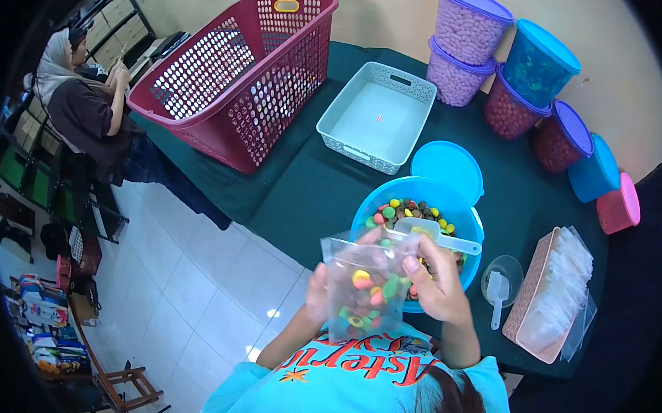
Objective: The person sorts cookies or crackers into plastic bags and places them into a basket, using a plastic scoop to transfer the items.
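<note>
At the far left, we see a co-worker [91,118] standing beside dark shelving [44,168], both hands raised together. A wooden stool [132,391] is on the tiled floor [187,296] below. On the green-covered surface [283,193], a maroon perforated laundry basket [277,93] leans toward our side, and just right of it sits a pale rectangular plastic tray [375,116].

Our left hand [317,294] supports a clear plastic pouch [364,289] from its left side and behind, the fingers closed in around it. The pouch is upright in front of our turquoise shirt [263,395], with yellow, green, pink and brown candies inside. Our right hand [444,287] grips its upper right edge, the fingers pinched narrow on the film, thumb in front.

Behind the pouch, a blue basin [472,221] holds similar candies; a translucent scoop [458,245] lies on them. A round blue lid [447,171] is just beyond the basin. Farther back and right stand lidded tubs [512,107], some stacked, with purple, blue and pink lids. Nearer us, a white scoop [498,287] rests in a small clear bowl [515,270], beside a pink basket [522,318] filled with clear plastic bags [560,290].
</note>
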Demonstrator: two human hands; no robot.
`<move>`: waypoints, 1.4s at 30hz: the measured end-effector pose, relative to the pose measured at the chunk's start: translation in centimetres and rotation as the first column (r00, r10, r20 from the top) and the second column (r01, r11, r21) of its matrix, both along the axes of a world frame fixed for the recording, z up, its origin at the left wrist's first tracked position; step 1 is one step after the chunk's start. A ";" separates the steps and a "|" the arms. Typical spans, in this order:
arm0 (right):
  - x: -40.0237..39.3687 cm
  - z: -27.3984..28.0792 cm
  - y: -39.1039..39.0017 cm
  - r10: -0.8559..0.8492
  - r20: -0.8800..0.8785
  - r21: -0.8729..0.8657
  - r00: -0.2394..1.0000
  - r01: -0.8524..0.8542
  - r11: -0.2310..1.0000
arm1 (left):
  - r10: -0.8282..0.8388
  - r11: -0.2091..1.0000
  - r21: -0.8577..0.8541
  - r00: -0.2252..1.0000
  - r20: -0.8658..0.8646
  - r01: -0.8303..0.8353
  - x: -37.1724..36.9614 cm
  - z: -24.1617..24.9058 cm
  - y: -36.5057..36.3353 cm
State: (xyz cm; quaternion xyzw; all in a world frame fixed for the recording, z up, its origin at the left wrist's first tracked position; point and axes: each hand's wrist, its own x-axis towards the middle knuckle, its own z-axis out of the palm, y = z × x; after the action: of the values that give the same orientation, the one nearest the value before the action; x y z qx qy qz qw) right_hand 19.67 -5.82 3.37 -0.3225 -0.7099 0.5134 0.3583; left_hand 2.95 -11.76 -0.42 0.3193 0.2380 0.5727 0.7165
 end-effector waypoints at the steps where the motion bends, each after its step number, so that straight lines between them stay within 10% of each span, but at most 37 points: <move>1: -0.2 -0.5 -0.2 -0.054 -0.080 -0.006 0.995 0.054 0.999 | 0.064 0.997 0.054 0.990 -0.125 -0.058 0.8 0.3 0.1; 16: -2.8 -2.1 -2.0 -0.367 -0.119 0.337 0.923 0.385 0.859 | 0.594 0.782 0.509 0.678 -0.434 -0.360 -1.2 -0.2 1.9; 31: -9.4 -1.0 -2.1 -0.173 -0.251 0.256 0.952 0.238 0.937 | 0.533 0.745 0.590 0.810 -0.245 -0.312 -8.7 -0.6 3.1; 42: -15.6 -1.9 -3.6 -0.434 -0.258 0.112 0.863 0.473 0.874 | 0.360 0.772 0.612 0.912 -0.197 -0.172 -13.5 -1.8 4.8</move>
State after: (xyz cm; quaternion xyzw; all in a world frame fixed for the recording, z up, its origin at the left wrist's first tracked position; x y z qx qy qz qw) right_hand 4.09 -9.39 1.51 -0.3886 -0.6102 0.3845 0.5734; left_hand -10.53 -6.95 -2.25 0.5694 0.2014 0.6584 0.4492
